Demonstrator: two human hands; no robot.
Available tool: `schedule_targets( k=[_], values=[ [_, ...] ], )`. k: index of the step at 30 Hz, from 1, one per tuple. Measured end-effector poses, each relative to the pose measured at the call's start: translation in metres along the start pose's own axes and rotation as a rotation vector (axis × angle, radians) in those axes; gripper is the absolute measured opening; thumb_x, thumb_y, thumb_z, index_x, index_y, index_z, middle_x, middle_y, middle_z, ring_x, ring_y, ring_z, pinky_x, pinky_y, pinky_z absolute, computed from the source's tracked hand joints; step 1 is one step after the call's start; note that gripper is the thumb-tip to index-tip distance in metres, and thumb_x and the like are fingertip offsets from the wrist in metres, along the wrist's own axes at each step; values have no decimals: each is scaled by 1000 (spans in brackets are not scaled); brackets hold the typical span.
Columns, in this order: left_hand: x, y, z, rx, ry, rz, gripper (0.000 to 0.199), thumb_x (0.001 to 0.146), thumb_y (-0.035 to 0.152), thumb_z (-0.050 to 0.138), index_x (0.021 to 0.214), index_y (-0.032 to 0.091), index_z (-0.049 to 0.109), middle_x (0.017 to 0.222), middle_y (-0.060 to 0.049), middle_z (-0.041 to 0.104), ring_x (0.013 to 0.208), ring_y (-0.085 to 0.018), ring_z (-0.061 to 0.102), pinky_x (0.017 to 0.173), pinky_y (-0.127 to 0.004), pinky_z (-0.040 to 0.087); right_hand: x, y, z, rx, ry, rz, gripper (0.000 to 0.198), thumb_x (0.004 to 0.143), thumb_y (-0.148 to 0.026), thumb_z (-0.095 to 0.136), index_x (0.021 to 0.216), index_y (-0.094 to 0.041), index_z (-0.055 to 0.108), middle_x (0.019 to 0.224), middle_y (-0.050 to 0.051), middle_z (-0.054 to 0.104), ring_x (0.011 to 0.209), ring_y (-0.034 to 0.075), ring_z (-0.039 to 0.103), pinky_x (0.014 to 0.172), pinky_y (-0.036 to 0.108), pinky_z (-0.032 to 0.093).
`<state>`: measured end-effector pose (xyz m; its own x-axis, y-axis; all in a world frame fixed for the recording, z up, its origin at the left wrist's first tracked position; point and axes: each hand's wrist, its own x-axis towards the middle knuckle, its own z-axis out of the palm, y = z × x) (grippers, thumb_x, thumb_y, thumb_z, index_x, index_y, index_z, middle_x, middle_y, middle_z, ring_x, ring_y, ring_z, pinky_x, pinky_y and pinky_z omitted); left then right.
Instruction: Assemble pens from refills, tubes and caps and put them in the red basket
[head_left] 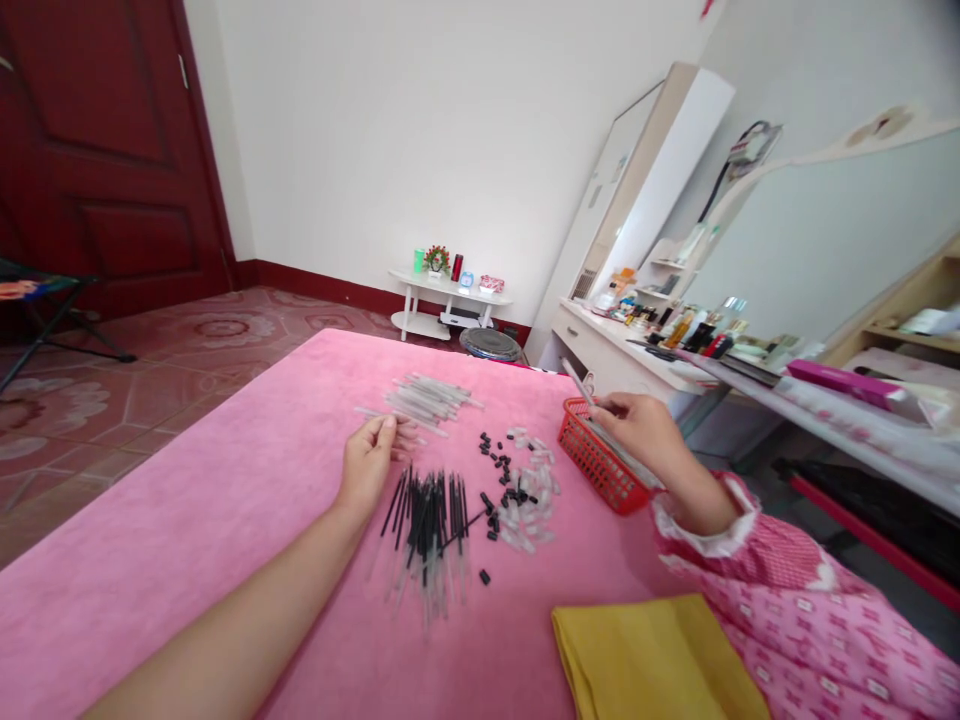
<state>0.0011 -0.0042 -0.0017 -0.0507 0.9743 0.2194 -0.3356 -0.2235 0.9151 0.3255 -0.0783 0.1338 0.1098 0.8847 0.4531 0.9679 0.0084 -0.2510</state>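
Observation:
My left hand rests at the near edge of a pile of clear pen barrels, fingers stretched out to the right. Just below it lies a bunch of thin pen refills, dark at the far half and clear at the near half. My right hand is closed on a slim pale pen barrel, tilted above the red plastic basket. More long pale sticks lie in the basket, partly hidden by the hand. Between the refills and basket are small black plugs and clear pen caps.
A pink cloth covers the table. A folded mustard-yellow cloth lies at the near right. Beyond stand a low white shelf and, to the right, a dressing table crowded with bottles.

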Motion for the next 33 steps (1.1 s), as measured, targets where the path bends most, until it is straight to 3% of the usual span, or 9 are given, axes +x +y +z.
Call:
schedule_targets(
  k=[5, 7, 9, 11, 14, 16, 19, 25, 33],
  values=[
    [1, -4, -2, -7, 40, 0, 34, 74, 44, 61, 87, 13, 64, 73, -6, 68, 56, -14, 60, 48, -21, 45, -20, 40, -14, -249, 1, 134, 18, 74, -33, 60, 71, -18, 71, 63, 12, 64, 49, 17, 52, 46, 29, 26],
    [0, -4, -1, 84, 41, 43, 31, 76, 41, 60, 86, 13, 65, 71, -6, 67, 59, -14, 60, 51, -22, 46, -29, 33, -7, -270, 12, 108, 20, 75, -34, 60, 79, -18, 70, 70, 12, 66, 55, 19, 55, 48, 29, 29],
    [-2, -3, 1, 213, -8, 120, 27, 79, 38, 56, 89, 14, 65, 75, -6, 67, 65, -16, 61, 59, -25, 48, -38, 11, 5, -222, -1, -16, 19, 78, -32, 56, 84, -18, 69, 81, 10, 66, 68, 20, 59, 56, 29, 36],
    [-7, 2, 4, 358, -134, 243, 25, 82, 35, 53, 94, 16, 65, 85, -7, 68, 79, -18, 62, 73, -29, 48, -49, -20, 21, -85, -115, -195, 16, 80, -25, 54, 86, -19, 68, 86, 7, 65, 78, 19, 59, 67, 28, 40],
    [-17, 10, 11, 623, -489, 467, 26, 87, 32, 46, 94, 21, 69, 100, -6, 67, 100, -20, 56, 94, -37, 38, -68, -69, 48, 14, -311, -339, 18, 82, -19, 51, 91, -19, 66, 88, 5, 64, 82, 16, 58, 73, 26, 40],
    [-25, 15, 15, 776, -702, 561, 27, 88, 33, 44, 96, 24, 69, 111, -6, 63, 109, -22, 50, 99, -40, 33, -80, -92, 65, -10, -392, -389, 23, 81, -15, 50, 99, -21, 64, 92, 5, 63, 84, 16, 58, 72, 25, 40],
    [-34, 15, 18, 940, -846, 618, 29, 88, 34, 43, 93, 24, 69, 127, -5, 53, 122, -24, 38, 103, -44, 26, -91, -108, 85, -109, -439, -436, 28, 83, -12, 47, 105, -21, 60, 93, 5, 61, 83, 17, 58, 69, 25, 38],
    [-34, 14, 17, 998, -882, 614, 27, 87, 35, 45, 84, 21, 68, 125, -6, 52, 117, -23, 41, 101, -40, 30, -93, -103, 100, -251, -459, -515, 23, 87, -12, 42, 99, -20, 60, 87, 4, 59, 73, 14, 56, 60, 24, 35],
    [-31, 12, 16, 896, -801, 565, 27, 86, 31, 47, 75, 18, 68, 108, -9, 58, 102, -22, 50, 94, -36, 36, -83, -102, 99, -249, -353, -794, 16, 91, -19, 44, 93, -18, 60, 87, 4, 59, 74, 15, 53, 64, 26, 36]
  ],
)
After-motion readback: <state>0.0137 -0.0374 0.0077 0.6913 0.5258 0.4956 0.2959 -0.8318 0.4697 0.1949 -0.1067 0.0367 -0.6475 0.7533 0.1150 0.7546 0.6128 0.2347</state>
